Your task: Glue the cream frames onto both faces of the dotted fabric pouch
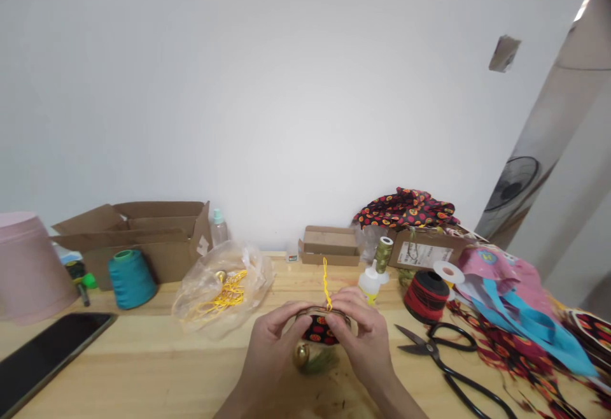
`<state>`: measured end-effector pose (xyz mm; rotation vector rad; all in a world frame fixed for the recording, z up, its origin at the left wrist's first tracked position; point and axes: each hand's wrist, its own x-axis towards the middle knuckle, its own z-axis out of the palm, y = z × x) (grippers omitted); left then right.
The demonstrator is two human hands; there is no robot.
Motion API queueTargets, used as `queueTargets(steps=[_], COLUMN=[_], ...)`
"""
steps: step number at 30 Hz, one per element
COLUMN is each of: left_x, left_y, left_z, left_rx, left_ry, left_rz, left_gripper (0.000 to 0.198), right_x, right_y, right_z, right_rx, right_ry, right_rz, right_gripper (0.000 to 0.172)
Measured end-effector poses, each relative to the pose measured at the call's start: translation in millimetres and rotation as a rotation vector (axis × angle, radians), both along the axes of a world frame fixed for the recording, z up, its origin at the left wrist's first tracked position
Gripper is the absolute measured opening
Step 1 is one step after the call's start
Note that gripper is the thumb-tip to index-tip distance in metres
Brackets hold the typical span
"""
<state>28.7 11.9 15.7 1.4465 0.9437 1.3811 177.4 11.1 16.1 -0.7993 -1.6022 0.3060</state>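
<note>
Between both hands is a small black fabric piece with a red and orange print and a brown edge, held above the table. My left hand grips its left side with thumb and fingers. On the opposite side, my right hand pinches the upper edge near the base of a yellow cord loop, which stands upright. Just below the fabric piece are a gold bell and a green tuft of threads; whether they hang from it or lie on the table I cannot tell.
Black-handled scissors lie open at right, beside a red and black thread spool and fabric scraps. At left are a plastic bag of yellow cords, a teal thread cone, a phone and a cardboard box.
</note>
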Motion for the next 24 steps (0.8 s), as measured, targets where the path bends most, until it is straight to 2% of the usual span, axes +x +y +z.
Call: queueTargets(steps=[6, 11, 18, 21, 24], left_x=[-2.0, -2.2, -4.6, -4.1, -2.1], left_y=[-0.6, 3.2, 8.5, 10.0, 9.1], left_z=[0.1, -8.1, -8.0, -8.4, -6.5], left_rx=[0.035, 0.027, -0.002, -0.065, -0.114], left_ry=[0.045, -0.040, -0.097, -0.144, -0.145], left_rz=[-0.006, -0.042, 0.009, -0.015, -0.057], left_gripper=[0.012, 0.014, 0.010, 0.014, 0.021], right_x=[-0.7, -0.2, -1.8, -2.3, -0.5], right_y=[0.3, 0.2, 3.1, 4.5, 6.0], right_z=[-2.0, -3.0, -4.3, -4.3, -5.6], right_rx=[-0.016, -0.016, -0.011, -0.063, -0.183], right_ry=[-0.014, -0.009, -0.009, 0.008, 0.080], right_rz=[0.011, 0.011, 0.040, 0.027, 0.002], right_gripper=[0.008, 0.009, 0.009, 0.010, 0.016])
